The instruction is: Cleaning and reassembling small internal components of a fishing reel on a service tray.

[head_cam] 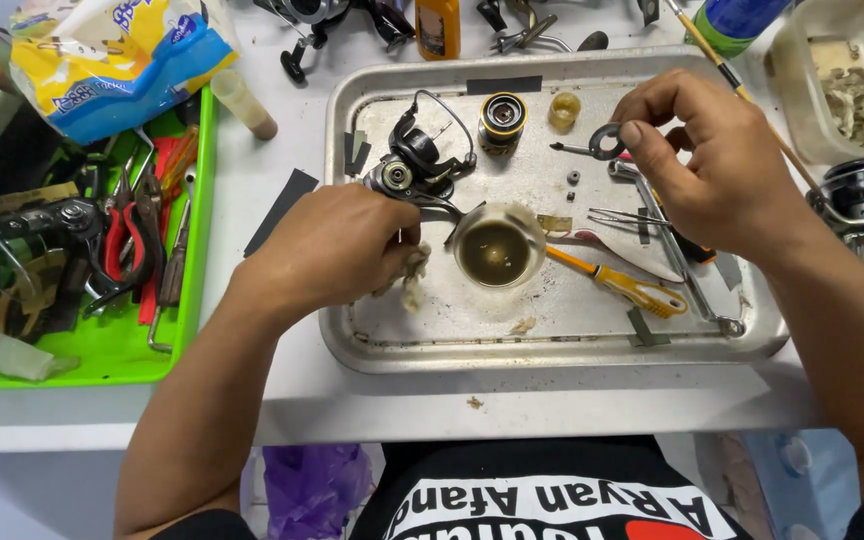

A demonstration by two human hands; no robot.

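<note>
So the right hand is pinching a small dark ring-shaped washer between thumb and fingertips, held up above the far right part of the metal tray, not resting on anything. The left hand is closed around a wad of dirty rag and looks like it's also steadying the black spinning reel body, which lies on its side in the far left part of the tray, touching the hand's knuckle side. The key bit: the reel sits to the left of the washer, well apart from it, with the spool standing upright between them toward the back edge. The reel's long axis runs roughly diagonal, from the far side down toward the left hand, so the left hand is clearly the nearer one to the reel and the right is nearer all the loose bits. Counting what's in the tray: one reel body, one spool, one small round bowl of murky liquid near the middle, one yellow-handled brush lying just right of the bowl, one pair of tweezers, and one little translucent yellow cap. There's also a tiny dark nut below the washer. Off to the left is one green tray full of pliers and tools, I can't count those reliably.
</note>
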